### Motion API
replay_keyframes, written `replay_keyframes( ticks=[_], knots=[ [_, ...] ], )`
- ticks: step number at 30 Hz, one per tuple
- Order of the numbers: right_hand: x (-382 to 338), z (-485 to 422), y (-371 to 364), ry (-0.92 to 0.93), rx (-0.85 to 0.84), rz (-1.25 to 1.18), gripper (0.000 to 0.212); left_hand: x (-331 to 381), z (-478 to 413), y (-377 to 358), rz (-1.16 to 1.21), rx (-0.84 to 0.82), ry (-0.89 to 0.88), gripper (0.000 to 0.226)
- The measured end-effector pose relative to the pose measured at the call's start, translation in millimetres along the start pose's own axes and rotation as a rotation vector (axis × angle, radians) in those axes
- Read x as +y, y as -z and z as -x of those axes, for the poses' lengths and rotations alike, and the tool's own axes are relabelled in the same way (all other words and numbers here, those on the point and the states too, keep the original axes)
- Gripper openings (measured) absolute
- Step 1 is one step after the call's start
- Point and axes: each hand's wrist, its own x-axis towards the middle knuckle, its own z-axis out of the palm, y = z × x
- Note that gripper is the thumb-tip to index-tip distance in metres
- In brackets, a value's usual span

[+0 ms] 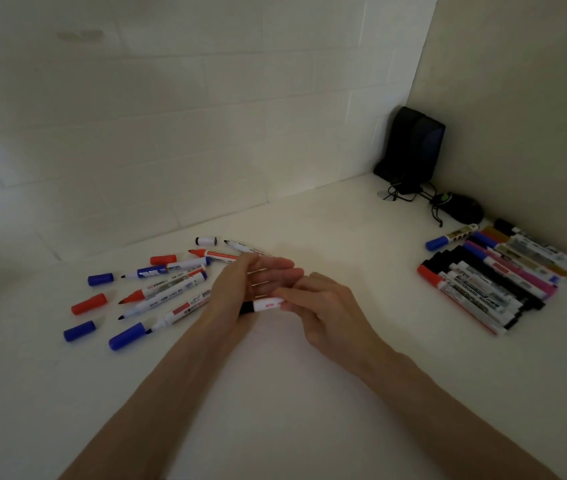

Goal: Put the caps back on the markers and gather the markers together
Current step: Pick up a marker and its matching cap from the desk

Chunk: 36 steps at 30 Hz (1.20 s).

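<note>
Both hands meet at the middle of the white table. My right hand (323, 306) grips the white barrel of a black marker (264, 304). Its black cap end rests against the palm of my left hand (247, 289), whose fingers are stretched out flat. To the left lie several uncapped markers (167, 289) with blue, red and black tips. Around them sit loose caps: blue caps (100, 279), a red cap (88, 304), another red cap (163, 259) and a black-and-white cap (206, 241). At the right lies a pile of capped markers (493, 275), side by side.
A black device (413, 147) with a cable stands in the far right corner by the walls. A dark mouse-like object (462, 207) lies in front of it. A tiled wall runs along the table's far edge.
</note>
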Motion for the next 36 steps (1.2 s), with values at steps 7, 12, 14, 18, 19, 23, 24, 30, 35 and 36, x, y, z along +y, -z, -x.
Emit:
replay_keyframes(
  ticks=[7, 12, 14, 18, 19, 23, 24, 30, 35, 36],
  knots=[
    [6, 5, -4, -0.04, -0.068, -0.042, 0.025, -10, -7, 3, -0.06, -0.037, 0.012, 0.047],
    [22, -3, 19, -0.007, -0.176, 0.044, 0.018, -12, -14, -2, -0.124, -0.133, -0.085, 0.022],
    [33, -2, 29, -0.008, -0.125, 0.065, 0.015, -15, -18, -2, -0.185, -0.076, -0.202, 0.016],
    [74, -3, 63, -0.169, -0.02, 0.269, 0.018, -11, -17, 3, -0.063, -0.009, -0.235, 0.038],
    [84, -5, 73, -0.215, -0.035, 0.315, 0.018, -10, -16, 4, -0.084, -0.01, -0.24, 0.038],
    [115, -20, 100, -0.38, -0.234, 0.435, 0.015, -13, -16, 1, -0.141, -0.035, -0.294, 0.031],
    [122, -23, 105, -0.412, -0.278, 0.466, 0.015, -14, -16, 1, -0.146, -0.04, -0.307, 0.03],
    [163, -36, 124, -0.485, -0.36, 0.611, 0.018, -14, -14, 3, -0.137, -0.035, -0.336, 0.027],
    [190, -36, 137, -0.699, -0.484, 0.593, 0.024, -13, -12, 3, -0.114, -0.035, -0.345, 0.026],
    [192, -35, 138, -0.735, -0.477, 0.574, 0.024, -12, -12, 3, -0.109, -0.033, -0.346, 0.026]
  ],
)
